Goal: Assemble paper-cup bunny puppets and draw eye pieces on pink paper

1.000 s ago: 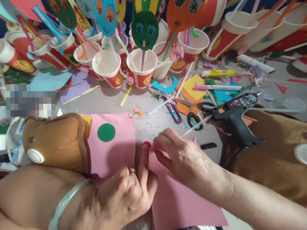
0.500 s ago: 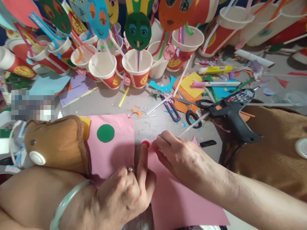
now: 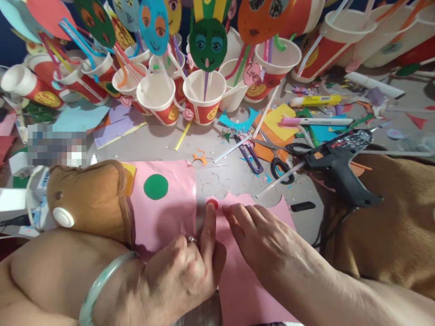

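Note:
A sheet of pink paper [image 3: 249, 290] with a scalloped far edge lies before me. At its far left corner sits a small red disc [image 3: 212, 203]. My left hand [image 3: 190, 267] presses the disc with its stretched index fingertip, while its other fingers are curled. On the paper just right of the disc, my right hand [image 3: 263, 231] rests with its fingers lying down and bent a little; no object shows in it. Left of the paper, a second pink piece [image 3: 163, 231] bears a green circle [image 3: 156, 187]. It adjoins a brown plush shape [image 3: 90, 199], behind my left forearm.
Paper cups [image 3: 204, 106] with straws and paper faces line the back. A glue gun [image 3: 343, 167], scissors [image 3: 282, 170], a purple cutter [image 3: 251, 156] and paper scraps lie mid-right. A brown plush piece [image 3: 390, 226] is at the right, a black cap-like piece [image 3: 303, 205] beside it.
My right hand has moved back from the paper's far edge and its fingers have come down flatter, uncovering the scalloped edge. My left index finger stays on the disc. The whole view has shifted slightly.

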A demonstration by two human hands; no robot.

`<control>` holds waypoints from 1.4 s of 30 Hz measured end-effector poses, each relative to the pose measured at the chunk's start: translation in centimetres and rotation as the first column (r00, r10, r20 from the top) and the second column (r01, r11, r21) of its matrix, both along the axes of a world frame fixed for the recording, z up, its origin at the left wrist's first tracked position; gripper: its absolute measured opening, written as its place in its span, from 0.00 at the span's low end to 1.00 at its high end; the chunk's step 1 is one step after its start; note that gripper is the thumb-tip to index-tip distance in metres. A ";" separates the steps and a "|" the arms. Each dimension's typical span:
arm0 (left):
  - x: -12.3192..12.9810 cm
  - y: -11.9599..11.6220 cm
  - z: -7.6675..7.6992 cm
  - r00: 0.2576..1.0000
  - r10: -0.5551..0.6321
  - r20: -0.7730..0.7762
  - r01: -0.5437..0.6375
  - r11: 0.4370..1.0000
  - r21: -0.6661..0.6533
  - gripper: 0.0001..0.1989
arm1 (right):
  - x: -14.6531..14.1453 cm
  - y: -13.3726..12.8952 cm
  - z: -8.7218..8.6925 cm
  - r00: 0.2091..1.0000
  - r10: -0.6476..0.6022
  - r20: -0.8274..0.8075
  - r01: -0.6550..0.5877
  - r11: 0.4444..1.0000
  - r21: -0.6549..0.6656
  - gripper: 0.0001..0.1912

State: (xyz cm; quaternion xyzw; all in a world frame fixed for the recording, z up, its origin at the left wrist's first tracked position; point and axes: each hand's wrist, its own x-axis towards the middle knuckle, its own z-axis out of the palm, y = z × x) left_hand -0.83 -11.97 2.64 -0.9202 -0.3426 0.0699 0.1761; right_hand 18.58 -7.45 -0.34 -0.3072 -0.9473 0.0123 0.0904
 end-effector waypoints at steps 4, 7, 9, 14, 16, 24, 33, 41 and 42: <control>-0.5 -0.8 -0.2 0.997 0.015 -0.078 -0.014 1.000 0.007 0.23 | -0.2 0.0 -0.1 1.000 -0.008 -0.011 0.008 1.000 0.002 0.19; -0.7 -1.1 -0.1 0.987 0.060 -0.146 -0.059 0.998 0.006 0.24 | -0.3 -0.3 -0.2 1.000 -0.018 0.008 0.018 1.000 0.000 0.19; -0.7 -1.0 0.0 0.989 0.035 -0.144 -0.028 0.998 0.048 0.23 | -0.3 -0.5 -0.3 1.000 -0.025 0.013 0.025 1.000 -0.013 0.21; -0.8 -0.2 0.9 0.982 -0.004 -0.187 0.021 0.996 0.091 0.20 | -0.5 -0.9 -0.5 0.998 -0.018 0.055 0.018 1.000 0.001 0.18; -0.9 -0.1 1.2 0.981 -0.011 -0.192 0.028 0.996 0.087 0.20 | -0.6 -1.0 -0.5 0.996 -0.014 0.083 0.012 1.000 0.025 0.15; -0.5 -0.6 -0.2 0.904 -0.064 -0.422 0.140 0.979 0.150 0.26 | -1.0 -0.9 -0.1 0.989 0.050 0.138 -0.063 0.994 0.090 0.13; -0.8 -0.4 -0.5 0.840 -0.137 -0.525 0.200 0.978 0.065 0.28 | -1.0 -0.9 -0.1 0.984 0.049 0.173 -0.069 0.992 0.109 0.08; -0.9 0.0 0.6 0.996 -0.009 -0.087 -0.002 0.991 -0.131 0.24 | -1.3 -1.5 -0.1 0.980 0.029 0.197 -0.054 0.991 0.123 0.10; -1.0 -0.1 0.8 0.994 -0.024 -0.105 0.014 0.995 -0.099 0.23 | -1.4 -1.6 -0.2 0.979 0.024 0.201 -0.050 0.991 0.125 0.10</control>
